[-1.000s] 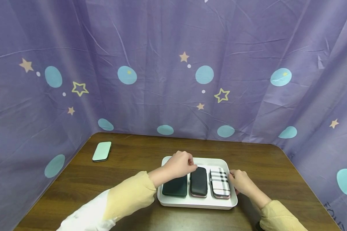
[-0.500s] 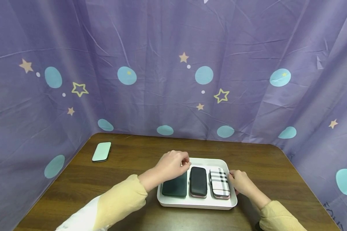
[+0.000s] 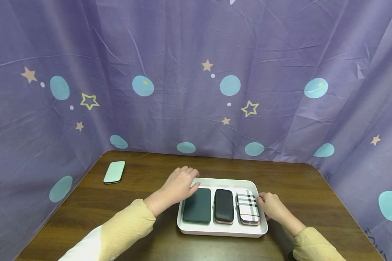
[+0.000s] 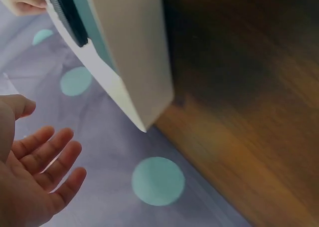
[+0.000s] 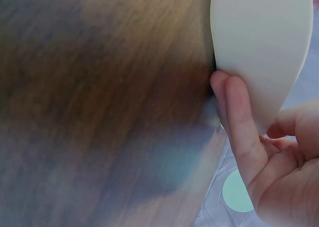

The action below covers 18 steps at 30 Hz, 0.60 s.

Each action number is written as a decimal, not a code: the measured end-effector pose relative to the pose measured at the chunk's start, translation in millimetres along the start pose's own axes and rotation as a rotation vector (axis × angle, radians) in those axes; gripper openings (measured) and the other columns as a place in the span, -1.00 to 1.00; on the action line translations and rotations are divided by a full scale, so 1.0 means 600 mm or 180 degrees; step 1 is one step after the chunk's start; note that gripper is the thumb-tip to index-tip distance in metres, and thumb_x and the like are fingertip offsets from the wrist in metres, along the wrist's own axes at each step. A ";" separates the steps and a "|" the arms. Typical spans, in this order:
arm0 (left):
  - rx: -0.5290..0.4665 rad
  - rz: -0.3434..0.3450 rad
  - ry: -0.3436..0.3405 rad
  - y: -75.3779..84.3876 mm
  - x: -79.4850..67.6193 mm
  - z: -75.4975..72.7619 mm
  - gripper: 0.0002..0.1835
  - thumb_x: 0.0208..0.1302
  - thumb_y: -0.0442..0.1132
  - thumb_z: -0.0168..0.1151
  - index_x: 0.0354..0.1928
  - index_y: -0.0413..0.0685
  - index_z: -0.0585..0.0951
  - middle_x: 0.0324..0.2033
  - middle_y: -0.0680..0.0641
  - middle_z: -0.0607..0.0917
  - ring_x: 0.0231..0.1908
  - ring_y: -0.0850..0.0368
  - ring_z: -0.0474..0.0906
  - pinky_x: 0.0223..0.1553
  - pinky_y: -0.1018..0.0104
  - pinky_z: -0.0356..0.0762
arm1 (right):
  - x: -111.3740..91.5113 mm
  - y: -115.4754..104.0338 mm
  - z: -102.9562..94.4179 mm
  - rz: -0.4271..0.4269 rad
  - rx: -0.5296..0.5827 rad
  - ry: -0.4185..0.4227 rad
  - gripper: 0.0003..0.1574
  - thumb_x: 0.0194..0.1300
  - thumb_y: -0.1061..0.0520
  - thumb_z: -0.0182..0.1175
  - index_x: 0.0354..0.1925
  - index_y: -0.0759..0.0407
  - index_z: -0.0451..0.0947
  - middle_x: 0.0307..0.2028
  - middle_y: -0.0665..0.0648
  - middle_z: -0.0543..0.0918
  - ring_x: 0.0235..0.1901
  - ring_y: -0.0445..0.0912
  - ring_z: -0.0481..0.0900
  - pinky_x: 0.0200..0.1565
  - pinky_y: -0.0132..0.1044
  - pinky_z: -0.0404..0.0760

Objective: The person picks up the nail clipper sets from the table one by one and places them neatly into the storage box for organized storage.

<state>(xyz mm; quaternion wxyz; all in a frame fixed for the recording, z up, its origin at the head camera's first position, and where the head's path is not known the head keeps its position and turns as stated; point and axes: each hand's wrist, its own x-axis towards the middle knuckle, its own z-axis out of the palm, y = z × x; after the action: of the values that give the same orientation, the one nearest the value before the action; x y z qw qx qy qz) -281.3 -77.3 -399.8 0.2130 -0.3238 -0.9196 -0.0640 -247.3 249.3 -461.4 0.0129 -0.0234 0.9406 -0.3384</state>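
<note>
A white tray stands on the table with three flat cases side by side in it. Leftmost is a dark green case, then a black textured case, then a white plaid case. My left hand is above the tray's far left corner and holds nothing. In the left wrist view its fingers are spread loosely, apart from the tray's wall. My right hand grips the tray's right end, thumb at the rim, with fingers along the outer wall in the right wrist view.
A mint green case lies at the far left of the brown wooden table. A purple curtain with stars and blue spots hangs behind the table and along both sides.
My left hand has moved left from above the black case to the tray's far left corner, its fingers spreading. The dark green case is now uncovered. The right hand keeps its grip.
</note>
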 end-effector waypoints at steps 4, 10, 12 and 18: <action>0.0012 -0.0102 -0.0021 -0.018 -0.009 0.009 -0.72 0.22 -0.04 0.20 -0.14 -0.05 0.60 -0.24 0.01 0.67 -0.19 0.06 0.54 -0.22 0.19 0.45 | 0.000 0.000 0.000 0.0003 -0.0002 0.0008 -0.65 0.33 0.25 -0.06 -0.07 0.49 0.51 -0.44 0.32 0.62 -0.73 -0.08 0.57 -0.74 -0.28 0.54; 0.0020 -0.0202 0.0047 -0.048 -0.021 0.021 -0.71 0.21 -0.07 0.24 -0.15 -0.11 0.60 -0.27 -0.04 0.66 -0.21 0.01 0.54 -0.24 0.12 0.45 | 0.001 0.002 0.001 0.0015 0.0005 0.0008 -0.66 0.34 0.24 -0.06 -0.09 0.45 0.53 -0.45 0.28 0.62 -0.71 -0.07 0.57 -0.74 -0.28 0.54; 0.0036 -0.0291 0.0036 -0.061 -0.024 0.025 -0.72 0.21 -0.08 0.24 -0.14 -0.10 0.60 -0.27 -0.04 0.66 -0.20 0.00 0.54 -0.23 0.11 0.45 | 0.001 0.002 0.002 0.0003 0.0006 0.0010 -0.66 0.34 0.24 -0.06 -0.09 0.45 0.53 -0.45 0.28 0.62 -0.70 -0.07 0.57 -0.74 -0.28 0.54; 0.0051 -0.0606 -0.0025 -0.103 -0.034 0.037 -0.72 0.21 -0.09 0.23 -0.13 -0.10 0.60 -0.23 -0.07 0.66 -0.15 -0.04 0.54 -0.19 0.06 0.47 | 0.000 0.001 0.001 0.0013 0.0003 0.0002 -0.66 0.34 0.24 -0.07 -0.09 0.44 0.53 -0.44 0.29 0.62 -0.72 -0.08 0.56 -0.74 -0.28 0.54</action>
<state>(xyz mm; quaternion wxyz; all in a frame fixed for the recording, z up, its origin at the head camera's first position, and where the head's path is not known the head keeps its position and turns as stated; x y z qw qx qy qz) -313.4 -131.4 -427.3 0.2050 -0.2335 -0.9475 -0.0753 -247.2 249.7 -462.4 0.0133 -0.0215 0.9405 -0.3388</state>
